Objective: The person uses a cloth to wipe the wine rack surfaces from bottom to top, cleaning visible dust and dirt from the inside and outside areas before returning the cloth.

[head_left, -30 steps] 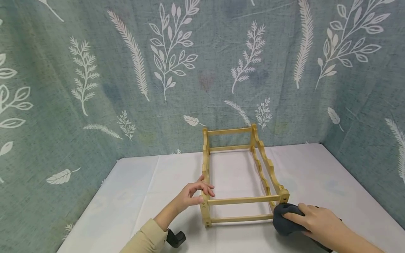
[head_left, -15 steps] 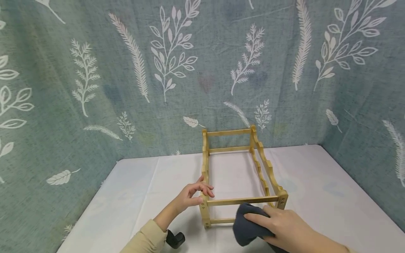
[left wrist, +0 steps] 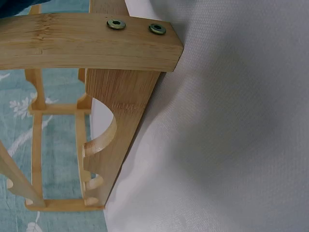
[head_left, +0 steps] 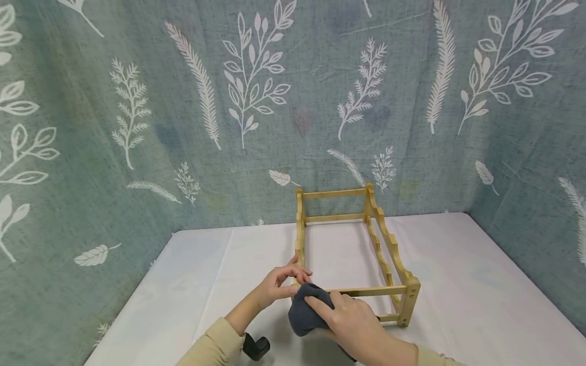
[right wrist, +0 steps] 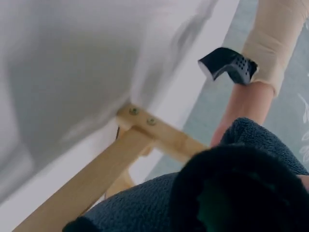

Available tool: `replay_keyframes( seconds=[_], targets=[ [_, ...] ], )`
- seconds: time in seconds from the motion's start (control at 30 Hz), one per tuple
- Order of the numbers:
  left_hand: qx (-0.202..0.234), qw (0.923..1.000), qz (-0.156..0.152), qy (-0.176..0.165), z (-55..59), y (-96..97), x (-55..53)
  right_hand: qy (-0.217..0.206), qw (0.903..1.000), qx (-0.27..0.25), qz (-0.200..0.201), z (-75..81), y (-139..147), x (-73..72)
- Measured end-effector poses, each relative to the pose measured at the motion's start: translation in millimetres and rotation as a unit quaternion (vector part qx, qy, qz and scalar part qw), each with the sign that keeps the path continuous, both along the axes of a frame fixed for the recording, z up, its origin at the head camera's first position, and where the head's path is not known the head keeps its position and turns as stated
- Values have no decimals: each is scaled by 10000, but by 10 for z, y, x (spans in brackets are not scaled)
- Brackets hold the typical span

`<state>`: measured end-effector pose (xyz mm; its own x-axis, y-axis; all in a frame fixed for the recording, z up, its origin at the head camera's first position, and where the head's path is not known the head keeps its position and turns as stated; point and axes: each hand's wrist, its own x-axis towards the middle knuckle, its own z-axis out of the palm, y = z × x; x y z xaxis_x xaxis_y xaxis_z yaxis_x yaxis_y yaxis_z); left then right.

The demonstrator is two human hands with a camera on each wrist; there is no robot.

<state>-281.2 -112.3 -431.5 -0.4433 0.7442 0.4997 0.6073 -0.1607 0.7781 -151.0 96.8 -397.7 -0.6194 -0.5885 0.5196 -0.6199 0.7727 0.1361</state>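
Note:
A light wooden rack [head_left: 410, 300] with notched side rails stands lengthwise on the table. My left hand [head_left: 276, 287] holds its near left corner, thumb in front and fingers over the top rail. In my right hand [head_left: 357, 325] is a bunched dark blue-grey cloth [head_left: 308, 311], held against the near left post and covering much of it. The right wrist view shows the towel-like cloth [right wrist: 140, 205] close up, over the rack's end bars [right wrist: 89, 176]. Two metal bolts [left wrist: 116, 24] show on the post in the left wrist view, the cloth's edge [left wrist: 19, 7] just above.
A white cloth covers the table [head_left: 220, 284]. Green-blue fabric with white leaf prints [head_left: 274, 101] hangs behind and at both sides. The rack's far end is near the back fabric. A black device [head_left: 256, 347] is strapped at my left wrist.
My right hand has moved the cloth leftward along the rack's near end, from the right post to the left post. My left hand keeps its place on the left corner.

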Motion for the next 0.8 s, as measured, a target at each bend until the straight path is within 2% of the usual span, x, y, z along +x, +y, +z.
replay_keyframes(
  seconds=[0.2, 0.37, 0.53, 0.63, 0.73, 0.8],
  targets=[
    [-18, 9999, -90, -44, 10, 10, -3, -269, 9985, 77, -471, 36, 248, 28],
    [-30, 9999, -136, -89, 10, 22, 7, -453, 9949, 117, -897, 56, 611, 140],
    [-50, 9998, -163, -108, 32, 15, 17, -500, 9839, 181, -1705, 48, 1003, 269],
    [-64, 9997, -165, -165, 44, 6, 23, -637, 9766, 219, -2043, 26, 1180, 335],
    [-95, 9996, -159, -195, 41, 3, 24, -895, 9716, 285, -2172, 9, 1245, 379],
    [-102, 9996, -161, -184, 38, 4, 24, -1194, 9709, 318, -2054, 11, 1212, 388]
  ],
)
